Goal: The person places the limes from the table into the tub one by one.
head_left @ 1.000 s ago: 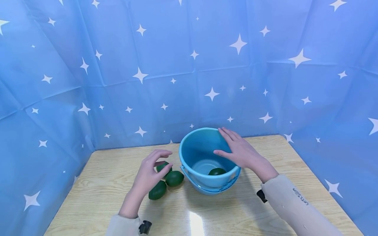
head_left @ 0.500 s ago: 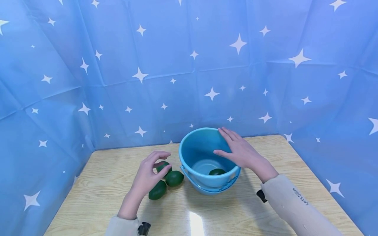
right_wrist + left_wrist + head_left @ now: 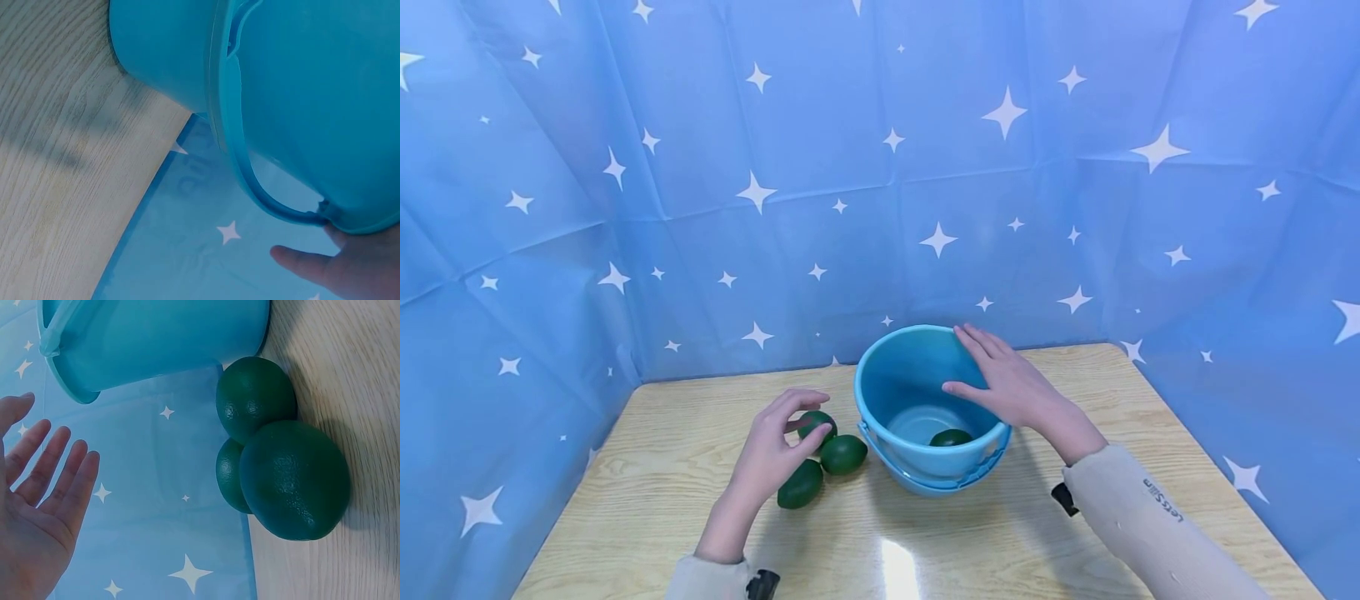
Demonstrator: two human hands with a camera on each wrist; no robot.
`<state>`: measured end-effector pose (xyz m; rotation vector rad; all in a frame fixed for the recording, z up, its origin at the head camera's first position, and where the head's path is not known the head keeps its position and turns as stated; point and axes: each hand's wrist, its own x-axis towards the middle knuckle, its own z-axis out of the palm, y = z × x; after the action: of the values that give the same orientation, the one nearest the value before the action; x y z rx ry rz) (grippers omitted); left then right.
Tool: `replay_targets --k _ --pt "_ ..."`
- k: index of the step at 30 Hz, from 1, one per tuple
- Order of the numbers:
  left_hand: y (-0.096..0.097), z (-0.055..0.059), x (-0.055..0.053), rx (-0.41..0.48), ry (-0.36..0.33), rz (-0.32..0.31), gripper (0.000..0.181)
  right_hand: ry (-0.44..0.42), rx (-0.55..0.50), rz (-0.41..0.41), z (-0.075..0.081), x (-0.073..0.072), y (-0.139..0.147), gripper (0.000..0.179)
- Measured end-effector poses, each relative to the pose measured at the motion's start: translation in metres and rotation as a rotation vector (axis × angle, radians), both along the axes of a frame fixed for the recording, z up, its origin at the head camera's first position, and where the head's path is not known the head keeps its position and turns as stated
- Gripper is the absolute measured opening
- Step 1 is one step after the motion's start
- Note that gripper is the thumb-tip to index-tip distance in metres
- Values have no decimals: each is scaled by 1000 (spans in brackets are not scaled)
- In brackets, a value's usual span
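Observation:
In the head view my left hand (image 3: 775, 442) hovers over a group of dark green, smooth, egg-shaped fruits with its thumb and fingers parted and nothing between them. One fruit (image 3: 801, 483) lies nearest me, another fruit (image 3: 843, 454) is closer to the bucket, and a third fruit (image 3: 817, 427) is partly hidden behind the hand. The left wrist view shows these fruits (image 3: 297, 481) bunched together, apart from the fingers. My right hand (image 3: 1011, 383) rests at the right rim of a light blue bucket (image 3: 880, 392), fingers extended, thumb over its mouth. Inside lies one green fruit (image 3: 951, 437).
The bucket's handle (image 3: 925, 479) hangs down its near side. Everything stands on a light wood-grain table (image 3: 700, 425). Behind and at both sides hangs a blue cloth (image 3: 850, 125) with white stars, meeting the table's back edge.
My left hand has drifted slightly left and down toward me. The right hand, the bucket and the fruits look unmoved.

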<state>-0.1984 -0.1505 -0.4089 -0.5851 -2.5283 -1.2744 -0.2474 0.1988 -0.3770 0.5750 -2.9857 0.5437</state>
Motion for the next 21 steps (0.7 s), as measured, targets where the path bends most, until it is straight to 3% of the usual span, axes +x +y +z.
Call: replay_targets --k 14,21 --pt "-4 -3 1 14 -9 -4 30 1 -4 2 -1 -1 0 90" --pt "-5 -5 3 36 -48 -7 30 0 -2 3 0 0 0 90"
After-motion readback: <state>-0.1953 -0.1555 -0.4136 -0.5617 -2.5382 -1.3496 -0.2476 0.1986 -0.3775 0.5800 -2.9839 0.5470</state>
